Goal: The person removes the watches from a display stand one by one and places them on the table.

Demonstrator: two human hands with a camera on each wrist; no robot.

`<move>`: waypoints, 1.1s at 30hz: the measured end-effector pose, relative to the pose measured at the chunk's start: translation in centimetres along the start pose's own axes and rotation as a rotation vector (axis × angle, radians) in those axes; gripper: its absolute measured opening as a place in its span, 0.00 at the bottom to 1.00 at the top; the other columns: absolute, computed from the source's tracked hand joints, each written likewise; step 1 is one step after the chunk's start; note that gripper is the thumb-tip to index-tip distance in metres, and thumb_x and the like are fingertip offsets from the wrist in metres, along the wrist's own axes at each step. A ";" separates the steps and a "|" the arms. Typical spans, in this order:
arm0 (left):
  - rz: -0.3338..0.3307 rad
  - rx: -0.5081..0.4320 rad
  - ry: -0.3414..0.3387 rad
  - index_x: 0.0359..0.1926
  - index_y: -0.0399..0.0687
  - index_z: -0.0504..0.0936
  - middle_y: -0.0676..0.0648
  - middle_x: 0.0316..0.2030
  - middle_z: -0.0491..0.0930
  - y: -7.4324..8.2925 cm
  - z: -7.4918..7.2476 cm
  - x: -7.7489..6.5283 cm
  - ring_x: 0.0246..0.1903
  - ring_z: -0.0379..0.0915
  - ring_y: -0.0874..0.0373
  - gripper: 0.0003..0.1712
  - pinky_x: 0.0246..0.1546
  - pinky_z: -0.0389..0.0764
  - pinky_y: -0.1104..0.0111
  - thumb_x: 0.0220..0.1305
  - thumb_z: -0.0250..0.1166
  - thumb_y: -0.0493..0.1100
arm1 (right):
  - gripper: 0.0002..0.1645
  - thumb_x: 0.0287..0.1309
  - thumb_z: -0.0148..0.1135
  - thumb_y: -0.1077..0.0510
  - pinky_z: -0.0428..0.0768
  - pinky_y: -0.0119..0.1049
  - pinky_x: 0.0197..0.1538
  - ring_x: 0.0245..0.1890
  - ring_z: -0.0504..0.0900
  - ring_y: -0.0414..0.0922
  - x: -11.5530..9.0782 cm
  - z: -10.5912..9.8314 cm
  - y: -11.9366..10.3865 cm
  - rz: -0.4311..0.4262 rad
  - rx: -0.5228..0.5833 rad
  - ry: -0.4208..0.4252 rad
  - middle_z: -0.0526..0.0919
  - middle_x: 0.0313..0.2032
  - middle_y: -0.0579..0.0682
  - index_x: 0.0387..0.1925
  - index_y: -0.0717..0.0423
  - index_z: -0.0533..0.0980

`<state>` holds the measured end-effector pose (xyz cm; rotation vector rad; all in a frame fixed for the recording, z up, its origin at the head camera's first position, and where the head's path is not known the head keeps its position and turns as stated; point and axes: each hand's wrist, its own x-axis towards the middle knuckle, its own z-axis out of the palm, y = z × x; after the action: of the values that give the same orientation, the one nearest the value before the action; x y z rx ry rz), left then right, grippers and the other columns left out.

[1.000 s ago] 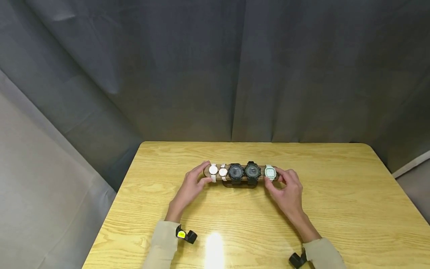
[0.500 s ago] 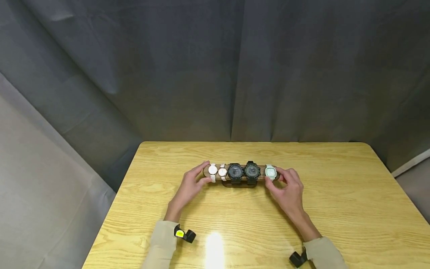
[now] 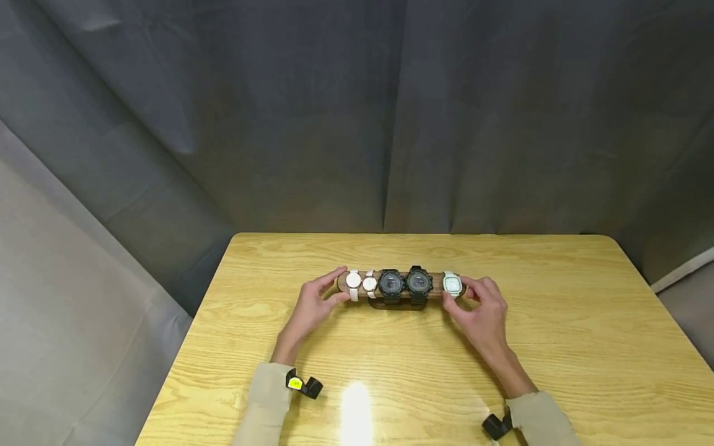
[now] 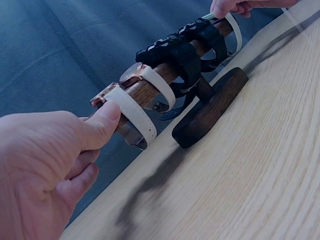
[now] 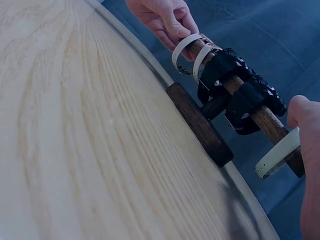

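The right hand (image 3: 482,316) pinches the mint watch (image 3: 452,284), which lies forward and left of its palm, well apart from the left hand (image 3: 312,306). That hand pinches the opposite end of the bar (image 3: 437,283). The bar's long axis runs left to right between both hands; the mint strap goes around it, crosswise, near the right end, beyond the black watches (image 3: 391,284).

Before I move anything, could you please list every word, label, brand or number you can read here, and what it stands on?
No text is legible.
Yellow label on the black camera at the left sleeve: marks too small to read.
Black watches: dials too small and blurred.
Mint watch: display too blurred.
White-strapped watches: nothing readable.
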<state>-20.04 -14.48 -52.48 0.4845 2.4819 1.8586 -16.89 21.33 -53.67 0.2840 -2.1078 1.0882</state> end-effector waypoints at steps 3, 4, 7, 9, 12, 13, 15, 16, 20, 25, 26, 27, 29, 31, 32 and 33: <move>-0.003 0.002 0.009 0.70 0.47 0.78 0.44 0.71 0.73 -0.1 -0.1 -0.1 0.72 0.67 0.44 0.33 0.72 0.70 0.50 0.64 0.73 0.37 | 0.20 0.44 0.79 0.61 0.67 0.29 0.32 0.30 0.70 0.49 0.0 0.0 0.0 -0.007 0.004 0.000 0.75 0.27 0.59 0.40 0.69 0.85; -0.005 0.003 0.011 0.70 0.46 0.78 0.45 0.71 0.74 -0.1 -0.1 -0.2 0.72 0.67 0.44 0.33 0.72 0.70 0.50 0.64 0.73 0.37 | 0.20 0.44 0.79 0.61 0.67 0.29 0.32 0.30 0.69 0.47 0.1 0.0 0.0 -0.011 0.006 0.002 0.75 0.27 0.60 0.40 0.69 0.85; -0.008 0.008 0.013 0.70 0.44 0.77 0.46 0.71 0.74 0.0 -0.1 -0.2 0.72 0.68 0.45 0.34 0.72 0.71 0.51 0.64 0.73 0.38 | 0.20 0.44 0.78 0.61 0.67 0.28 0.32 0.31 0.69 0.44 0.1 0.0 0.1 -0.010 0.003 0.008 0.75 0.27 0.59 0.39 0.69 0.85; -0.013 0.013 0.010 0.71 0.44 0.77 0.47 0.71 0.74 0.1 -0.1 -0.2 0.72 0.68 0.46 0.33 0.72 0.71 0.53 0.64 0.73 0.39 | 0.20 0.44 0.77 0.61 0.68 0.30 0.32 0.31 0.68 0.43 0.1 -0.1 0.2 0.002 -0.003 0.011 0.75 0.27 0.59 0.39 0.70 0.84; -0.022 0.028 0.009 0.71 0.46 0.77 0.48 0.71 0.74 0.0 -0.1 -0.2 0.72 0.68 0.47 0.33 0.72 0.71 0.54 0.65 0.73 0.39 | 0.20 0.44 0.76 0.60 0.68 0.31 0.32 0.31 0.69 0.43 0.2 -0.2 0.3 0.013 -0.017 0.020 0.75 0.26 0.58 0.39 0.70 0.84; -0.025 0.031 0.010 0.71 0.47 0.77 0.49 0.71 0.74 0.0 -0.1 -0.2 0.72 0.68 0.48 0.33 0.72 0.71 0.55 0.65 0.73 0.39 | 0.20 0.44 0.75 0.60 0.68 0.31 0.32 0.31 0.68 0.43 0.2 -0.3 0.4 0.018 -0.021 0.018 0.75 0.26 0.58 0.39 0.70 0.84; -0.030 0.034 0.010 0.71 0.47 0.78 0.49 0.71 0.74 0.0 -0.1 -0.2 0.72 0.68 0.48 0.33 0.72 0.71 0.55 0.65 0.73 0.39 | 0.20 0.44 0.75 0.60 0.69 0.31 0.32 0.30 0.68 0.43 0.3 -0.3 0.4 0.010 -0.027 0.028 0.74 0.26 0.57 0.39 0.70 0.84; -0.031 0.035 0.009 0.71 0.47 0.78 0.49 0.71 0.74 0.0 -0.1 -0.2 0.72 0.68 0.48 0.33 0.72 0.72 0.55 0.65 0.72 0.39 | 0.20 0.45 0.75 0.60 0.68 0.30 0.32 0.30 0.68 0.44 0.3 -0.3 0.4 0.008 -0.030 0.032 0.74 0.26 0.57 0.39 0.70 0.84; -0.031 0.038 0.005 0.71 0.46 0.77 0.48 0.71 0.74 0.0 -0.2 -0.2 0.72 0.68 0.47 0.33 0.72 0.71 0.55 0.66 0.72 0.39 | 0.20 0.44 0.74 0.60 0.69 0.32 0.32 0.29 0.68 0.44 0.4 -0.3 0.5 -0.005 -0.037 0.045 0.74 0.25 0.56 0.38 0.71 0.84; -0.025 0.049 0.001 0.71 0.45 0.77 0.48 0.71 0.74 0.0 -0.2 -0.2 0.72 0.68 0.47 0.33 0.72 0.72 0.55 0.66 0.72 0.39 | 0.20 0.44 0.74 0.59 0.68 0.33 0.32 0.29 0.68 0.44 0.5 -0.6 0.8 -0.005 -0.046 0.052 0.73 0.25 0.56 0.37 0.72 0.84; -0.023 0.049 0.000 0.71 0.44 0.77 0.49 0.71 0.74 0.0 -0.2 -0.2 0.72 0.68 0.47 0.33 0.72 0.72 0.55 0.66 0.72 0.39 | 0.20 0.44 0.74 0.59 0.68 0.32 0.32 0.29 0.68 0.45 0.5 -0.6 0.9 -0.003 -0.046 0.053 0.73 0.25 0.57 0.37 0.71 0.84; -0.021 0.050 -0.001 0.71 0.44 0.77 0.49 0.71 0.74 0.0 -0.2 -0.2 0.72 0.68 0.47 0.33 0.72 0.72 0.55 0.66 0.72 0.39 | 0.20 0.43 0.74 0.60 0.67 0.32 0.32 0.29 0.68 0.46 0.6 -0.7 1.0 -0.006 -0.049 0.057 0.74 0.25 0.57 0.37 0.71 0.84; -0.019 0.049 -0.003 0.71 0.44 0.77 0.49 0.71 0.74 0.0 -0.2 -0.2 0.72 0.68 0.48 0.33 0.72 0.72 0.55 0.66 0.72 0.39 | 0.19 0.43 0.74 0.60 0.66 0.32 0.32 0.29 0.68 0.46 0.6 -0.7 1.3 -0.007 -0.053 0.064 0.74 0.25 0.58 0.36 0.71 0.84; -0.018 0.049 -0.003 0.71 0.44 0.77 0.49 0.71 0.74 0.0 -0.2 -0.2 0.72 0.68 0.49 0.33 0.72 0.71 0.56 0.66 0.72 0.39 | 0.19 0.42 0.74 0.60 0.66 0.32 0.32 0.28 0.68 0.47 0.7 -0.8 1.5 -0.004 -0.057 0.069 0.74 0.25 0.59 0.36 0.70 0.84; -0.016 0.048 -0.002 0.71 0.44 0.77 0.49 0.71 0.74 0.0 -0.2 -0.2 0.72 0.68 0.49 0.33 0.72 0.71 0.56 0.66 0.72 0.39 | 0.19 0.42 0.74 0.60 0.66 0.32 0.32 0.28 0.68 0.47 0.7 -0.8 1.5 -0.001 -0.059 0.071 0.74 0.25 0.60 0.36 0.70 0.84; -0.014 0.049 -0.001 0.71 0.45 0.77 0.49 0.71 0.74 0.0 -0.2 -0.2 0.72 0.68 0.49 0.33 0.72 0.71 0.57 0.66 0.72 0.39 | 0.19 0.42 0.74 0.60 0.66 0.32 0.32 0.28 0.68 0.46 0.7 -0.9 1.6 0.001 -0.064 0.074 0.74 0.25 0.60 0.36 0.70 0.84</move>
<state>-19.91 -14.73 -52.42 0.4677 2.5288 1.7955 -17.76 23.12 -53.82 0.2091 -2.0728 1.0149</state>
